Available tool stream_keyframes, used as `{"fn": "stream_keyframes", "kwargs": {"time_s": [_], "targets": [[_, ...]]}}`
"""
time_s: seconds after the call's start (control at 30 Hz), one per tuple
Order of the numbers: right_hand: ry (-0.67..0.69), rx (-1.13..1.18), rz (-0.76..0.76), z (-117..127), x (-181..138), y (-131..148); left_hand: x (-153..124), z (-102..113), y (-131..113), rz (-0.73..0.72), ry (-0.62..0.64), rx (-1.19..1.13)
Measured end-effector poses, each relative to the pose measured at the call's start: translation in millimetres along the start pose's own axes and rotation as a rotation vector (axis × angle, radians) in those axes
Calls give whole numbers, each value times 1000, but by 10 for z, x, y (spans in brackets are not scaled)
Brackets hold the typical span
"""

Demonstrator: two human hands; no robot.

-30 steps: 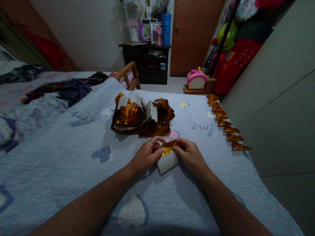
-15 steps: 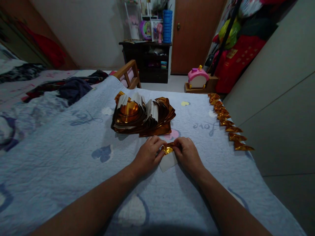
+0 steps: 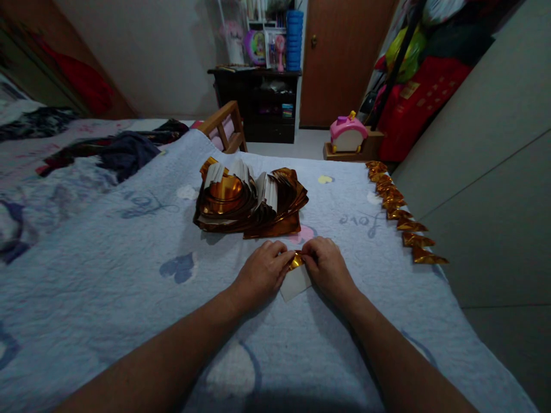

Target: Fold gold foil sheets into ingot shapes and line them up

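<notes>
A sheet of gold foil paper (image 3: 296, 284) lies on the bed in front of me, its pale side up and its far edge rolled over to show shiny gold. My left hand (image 3: 266, 269) pinches the left end of that gold fold between thumb and fingers. At the right end, my right hand (image 3: 326, 265) grips the same fold, fingertips close to the left ones. Just beyond both hands sits a thick, curled stack of gold foil paper (image 3: 252, 201), white backs and gold faces showing. The fingertips partly hide the fold.
Along the bed's right edge runs a row of folded gold foil pieces (image 3: 398, 213). A pale blue quilt (image 3: 129, 310) with hearts covers the bed. Dark clothes (image 3: 129, 154) lie at the left. Beyond the bed stand a wooden chair (image 3: 224, 126) and a pink toy (image 3: 348, 133).
My left thumb and fingers have shifted slightly along the gold fold, and less of the gold shows between the hands. The camera view has tilted a little.
</notes>
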State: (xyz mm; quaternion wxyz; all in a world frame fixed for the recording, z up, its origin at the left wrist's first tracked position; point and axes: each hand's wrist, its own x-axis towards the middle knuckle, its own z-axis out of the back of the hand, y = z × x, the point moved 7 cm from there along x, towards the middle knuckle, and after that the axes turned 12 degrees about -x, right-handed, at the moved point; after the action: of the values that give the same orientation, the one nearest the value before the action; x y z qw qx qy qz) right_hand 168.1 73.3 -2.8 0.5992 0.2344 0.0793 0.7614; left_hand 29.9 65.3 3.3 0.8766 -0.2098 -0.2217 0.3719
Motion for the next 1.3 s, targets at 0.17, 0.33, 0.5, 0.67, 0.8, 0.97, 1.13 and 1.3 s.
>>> {"fn": "stream_keyframes", "kwargs": {"time_s": [0.17,0.33,0.5,0.67,0.8,0.97,1.13,1.3], "targets": [[13,0,63,14,-12,18,-7,23,12,-18,-22,-50],[10,2,119,25,-28,40,4,60,8,-20,-29,-85],[-1,18,164,36,-46,52,2,61,23,-17,-37,-85],[-10,7,190,48,-53,59,-9,26,37,-39,-34,-48],[-8,-12,232,42,-55,62,-6,20,33,-33,-29,-29],[-13,-30,262,41,-60,62,3,16,14,-34,-2,0],[-9,-50,280,39,-68,81,3,3,11,-42,-10,12],[4,-52,287,32,-76,90,-1,11,7,-13,-26,-5]]}}
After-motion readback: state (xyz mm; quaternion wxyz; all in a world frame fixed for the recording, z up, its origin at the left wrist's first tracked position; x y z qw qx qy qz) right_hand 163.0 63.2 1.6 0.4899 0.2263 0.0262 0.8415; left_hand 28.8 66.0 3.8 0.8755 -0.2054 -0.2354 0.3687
